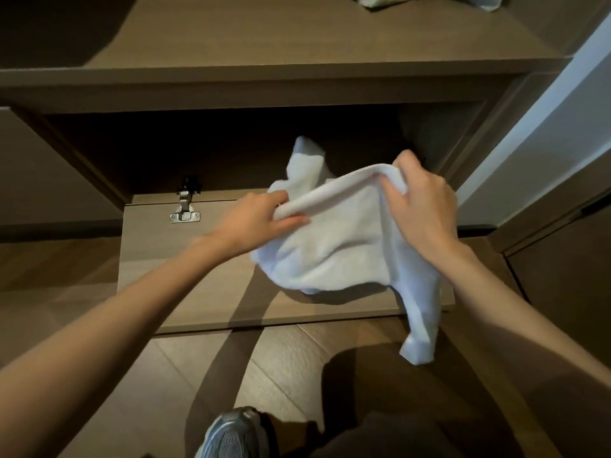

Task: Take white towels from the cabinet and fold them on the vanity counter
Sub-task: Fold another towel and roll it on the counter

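So the white towel (347, 239) is a soft terry one, pretty rumpled, and it's up in the air between both hands, right in front of the open cabinet (231, 90). Its top edge is rolled over into a thick fold. The left hand (254, 223) pinches that fold at one end, thumb on top and fingers curled underneath. The right hand (420, 206) has its fingers bunched round the other end. The middle sags in loose wrinkles, and one long corner dangles down on the right, past the front edge of the cabinet door (185, 276). There's also a white bit poking up at the back by the dark opening, and I honestly can't tell if it's the same towel or another one. The door is a brown wood-look flap folded down flat, with one metal hinge (185, 206) showing on the left. The floor (281, 368) is brown wood-look planks, and a pale wall (545, 127) runs along the right side. Above the cabinet is a shelf (264, 34) in the same brown. Count: one towel held, two hands, one hinge, one grey shoe (231, 434) at the bottom, and two scraps of white cloth (383, 0) at the top edge on the shelf.
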